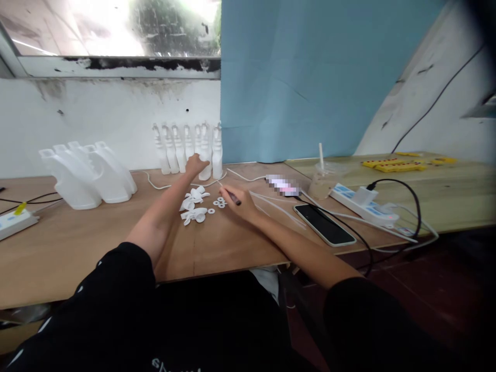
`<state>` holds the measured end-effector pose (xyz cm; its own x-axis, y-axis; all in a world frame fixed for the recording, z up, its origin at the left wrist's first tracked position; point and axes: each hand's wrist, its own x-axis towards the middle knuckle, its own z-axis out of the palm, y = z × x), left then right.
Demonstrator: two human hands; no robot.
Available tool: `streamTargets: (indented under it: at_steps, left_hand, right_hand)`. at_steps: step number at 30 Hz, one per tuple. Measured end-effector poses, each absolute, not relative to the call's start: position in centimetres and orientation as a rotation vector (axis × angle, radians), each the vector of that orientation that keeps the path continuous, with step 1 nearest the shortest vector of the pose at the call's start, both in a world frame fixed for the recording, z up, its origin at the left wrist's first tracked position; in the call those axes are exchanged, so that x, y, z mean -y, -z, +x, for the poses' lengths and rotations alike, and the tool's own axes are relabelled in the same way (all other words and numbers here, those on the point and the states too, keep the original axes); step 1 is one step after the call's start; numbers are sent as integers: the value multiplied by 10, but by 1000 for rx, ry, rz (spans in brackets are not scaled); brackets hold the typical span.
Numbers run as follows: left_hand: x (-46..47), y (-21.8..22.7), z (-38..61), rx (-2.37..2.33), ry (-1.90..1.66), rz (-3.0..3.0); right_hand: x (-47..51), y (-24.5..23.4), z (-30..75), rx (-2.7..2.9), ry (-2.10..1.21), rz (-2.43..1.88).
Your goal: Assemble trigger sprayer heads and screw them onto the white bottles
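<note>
My left hand (196,165) reaches forward to a slim white plastic bottle (205,147) in the row by the wall, its fingers closed against the lower part. More of these white bottles (176,150) stand upright beside it. My right hand (243,203) is closed around a small tool with a dark handle (233,197). The tool's thin pale shaft points up and left, towards the bottles; its tip is too small to make out. Between my forearms lie a pile of white plastic parts (196,214) and several small white rings (220,202).
Larger white jugs (79,178) stand at the left, near a power strip (17,223). On the right are a phone (324,224), a plastic cup with a straw (323,178), another power strip (364,205), cables and white tubes (281,209). Yellow parts (395,164) lie farther right.
</note>
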<state>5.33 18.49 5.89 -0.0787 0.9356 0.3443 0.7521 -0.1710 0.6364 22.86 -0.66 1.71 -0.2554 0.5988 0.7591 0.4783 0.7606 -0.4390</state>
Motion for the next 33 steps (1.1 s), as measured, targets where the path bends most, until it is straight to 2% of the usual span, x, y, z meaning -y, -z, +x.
streamTargets:
  at_steps: [4, 9, 14, 16, 22, 29, 33]
  left_hand:
    - [-155, -70, 20, -1874, -1253, 2000]
    - [-84, -72, -24, -1633, -1480, 2469]
    - [-21, -65, -52, -1361, -1292, 3178]
    - [-10, -63, -57, -1276, -1293, 3344]
    - [-4, -60, -57, -1324, -1384, 3415]
    - [3, -69, -60, -1126, -1255, 3332]
    - [12, -81, -64, -1201, -1147, 3191]
  right_hand:
    - [7, -24, 231, 1604, -620, -867]
    - [-4, -26, 234, 1371, -945, -904]
    - [-10, -35, 239, 1100, -1511, -836]
    - [-8, -38, 240, 1079, -1634, -802]
    - [-4, -32, 235, 1305, -1700, -673]
    - [-10, -26, 231, 1201, -1456, -715]
    - [-4, -31, 233, 1314, -1258, -692]
